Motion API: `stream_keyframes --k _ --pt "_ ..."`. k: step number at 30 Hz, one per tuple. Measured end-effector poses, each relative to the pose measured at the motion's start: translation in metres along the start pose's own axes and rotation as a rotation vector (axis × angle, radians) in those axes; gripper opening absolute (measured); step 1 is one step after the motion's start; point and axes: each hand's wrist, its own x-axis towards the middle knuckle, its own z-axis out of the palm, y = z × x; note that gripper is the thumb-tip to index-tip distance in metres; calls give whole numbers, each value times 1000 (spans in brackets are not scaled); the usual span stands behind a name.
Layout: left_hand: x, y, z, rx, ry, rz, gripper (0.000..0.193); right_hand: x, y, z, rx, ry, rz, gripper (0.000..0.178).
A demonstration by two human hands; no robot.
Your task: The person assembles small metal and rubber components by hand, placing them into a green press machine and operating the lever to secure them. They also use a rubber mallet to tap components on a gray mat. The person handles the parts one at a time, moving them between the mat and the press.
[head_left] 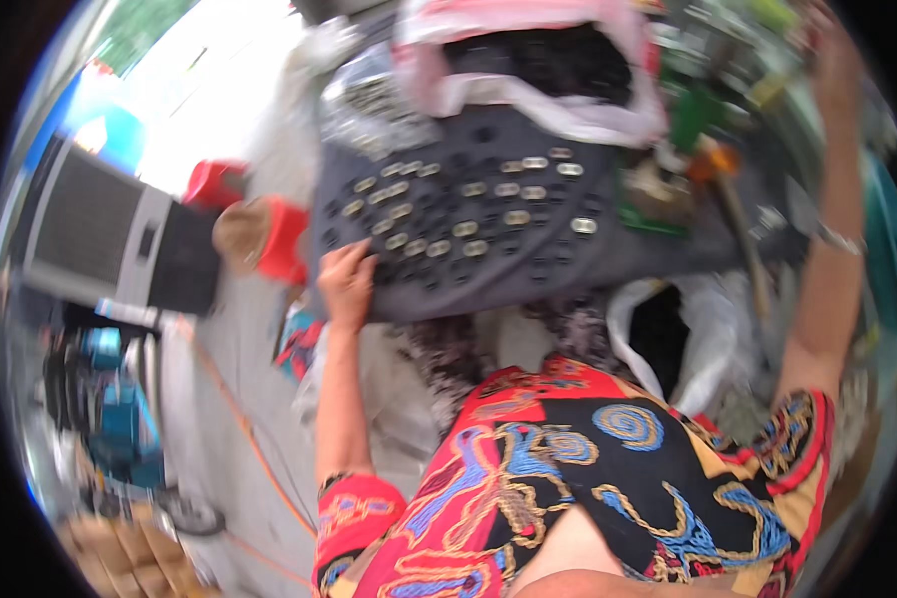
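Pieces (pixel 465 229), small, black and pale, lie in rows over the table's (pixel 638 254) left half. The left hand (pixel 347 284) is at its near left corner, the right hand (pixel 825 45) toward its far right; I cannot tell either grip.

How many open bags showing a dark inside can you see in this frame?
2: a pink-and-white bag at the far edge of the grey work surface, and a white bag by its near edge, right of centre. Others may be hidden or blurred.
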Motion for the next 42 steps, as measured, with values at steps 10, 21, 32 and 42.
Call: stream_keyframes --k 10,21,32,42 --pt "59 259 150 -621 -251 114 62 -13 -4 22 100 -33 111 13" --pt "70 307 239 -561 -198 173 74 -10 14 15 334 -54 118 14" --pt "72 308 246 -677 -312 52 76 -101 -34 -18 64 -125 -197 15" --pt "51 271 183 -586 -159 225 59 -260 -14 -43 -39 -184 -353 16"
